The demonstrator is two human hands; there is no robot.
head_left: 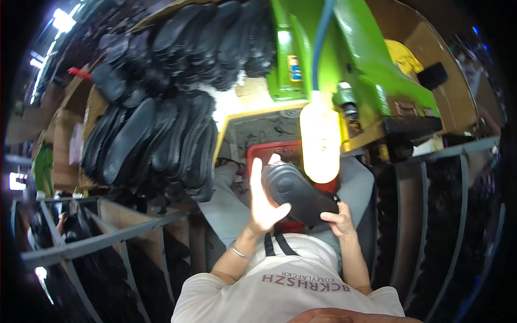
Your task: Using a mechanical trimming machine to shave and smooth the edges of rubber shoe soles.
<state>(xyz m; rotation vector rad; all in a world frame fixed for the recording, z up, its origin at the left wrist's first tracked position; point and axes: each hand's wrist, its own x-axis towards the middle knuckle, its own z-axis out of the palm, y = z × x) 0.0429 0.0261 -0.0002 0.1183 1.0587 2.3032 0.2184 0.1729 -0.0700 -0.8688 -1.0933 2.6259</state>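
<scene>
A black shoe sole [301, 195] is held tilted over my lap, between both hands. My left hand [261, 207] is at its wider end. The thumb lies over the near face, one finger stretches upward beside the edge, and other fingers are partly hidden behind the sole. At the narrower end, my right hand [340, 219] pinches the sole, thumb on the near face and fingers mostly behind it. A bright lamp [321, 142] hangs just above the sole and glares. Beneath it, a red bin [269, 152] is partly covered by the sole and my hands.
Stacked black soles [156, 142] crowd the bench at left, with more behind. A green machine [361, 59] stands ahead on the right, beside a cardboard box [447, 70] with a yellow cloth [404, 56]. Metal racks [107, 237] flank me on both sides.
</scene>
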